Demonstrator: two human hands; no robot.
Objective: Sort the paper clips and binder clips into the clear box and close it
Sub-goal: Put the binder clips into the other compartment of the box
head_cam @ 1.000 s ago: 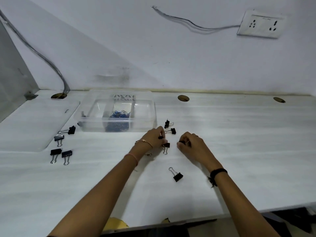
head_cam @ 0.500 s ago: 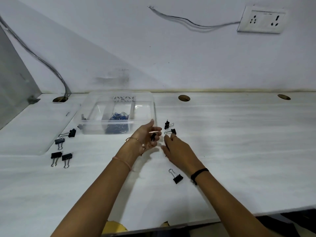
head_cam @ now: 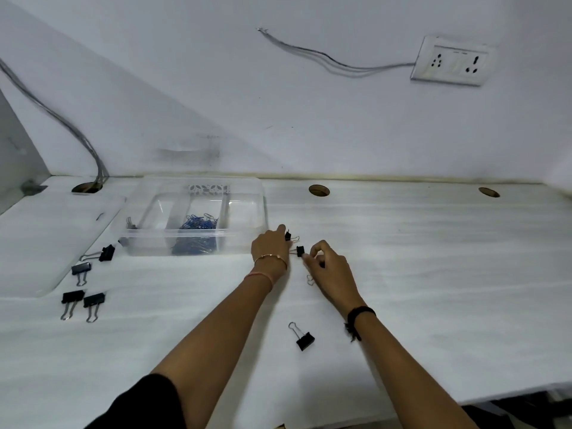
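Note:
The clear box [head_cam: 140, 239] stands open at the back left, with blue paper clips [head_cam: 198, 225] in its middle compartment. My left hand [head_cam: 270, 246] is just right of the box, fingers curled on a small black binder clip [head_cam: 288, 236]. My right hand [head_cam: 328, 268] is beside it, thumb and forefinger touching a second small binder clip [head_cam: 299, 251]. A dark clip shows in its palm, with a wire loop [head_cam: 310, 279] hanging below. A larger binder clip [head_cam: 305, 339] lies nearer me.
The clear lid [head_cam: 46, 243] lies flat left of the box. Several black binder clips [head_cam: 81, 269] lie along the lid's edge. Cable holes [head_cam: 319, 191] are set into the white counter near the wall. The counter's front edge [head_cam: 402, 413] is close to my body.
Both hands have moved away from me, towards the two small clips right of the box. The left hand has turned palm-down onto the farther clip, and the right fingers now touch the nearer one.

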